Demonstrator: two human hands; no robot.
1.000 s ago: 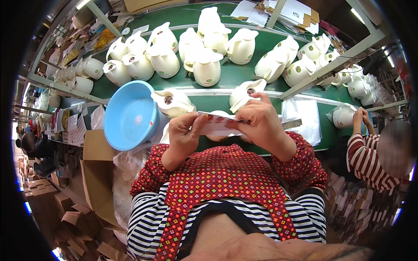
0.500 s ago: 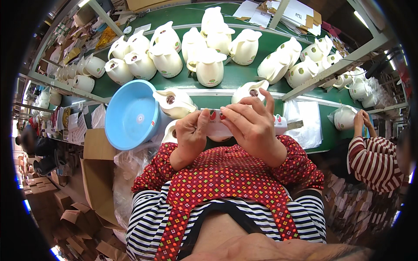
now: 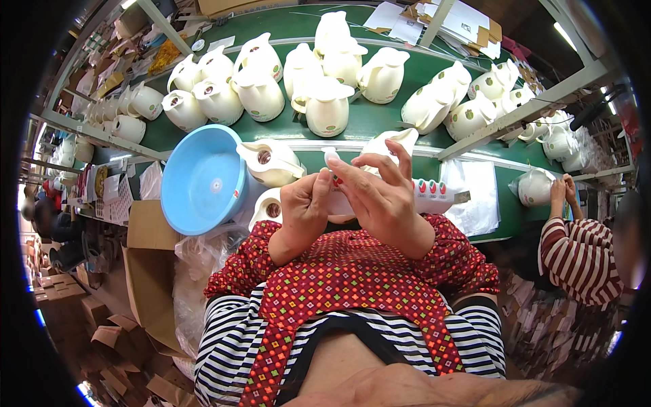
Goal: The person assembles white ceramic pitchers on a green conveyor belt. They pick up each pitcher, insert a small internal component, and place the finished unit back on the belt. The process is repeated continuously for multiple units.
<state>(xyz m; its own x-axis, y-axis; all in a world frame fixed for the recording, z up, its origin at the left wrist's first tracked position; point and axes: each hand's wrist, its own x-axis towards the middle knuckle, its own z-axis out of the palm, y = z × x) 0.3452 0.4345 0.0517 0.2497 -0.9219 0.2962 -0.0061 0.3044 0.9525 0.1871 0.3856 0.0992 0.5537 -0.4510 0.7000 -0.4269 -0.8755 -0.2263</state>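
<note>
In front of my chest, my left hand (image 3: 302,209) is closed, its thumb pinching a white strip of stickers (image 3: 434,191) with red and green fruit-like prints. The strip runs behind my right hand (image 3: 392,203), and its far end shows to the right. My right thumb and index finger are at the strip beside my left thumb, with the other fingers raised. A small white piece (image 3: 331,154), perhaps a peeled sticker, shows at the right index fingertip. Just beyond my hands lie cream jugs, one tipped jug (image 3: 271,163) by my left and another jug (image 3: 390,146) behind my right.
Many more cream jugs (image 3: 327,108) stand on the green bench (image 3: 380,119). A blue basin (image 3: 203,180) sits at the left, above an open carton (image 3: 152,271) and clear plastic bags (image 3: 203,271). White sheets (image 3: 475,197) lie at the right, where a co-worker (image 3: 580,251) handles a bagged jug (image 3: 534,188).
My right index finger has moved up and left toward my left thumb, and a white piece now shows at its tip. More of the strip's printed right end is visible.
</note>
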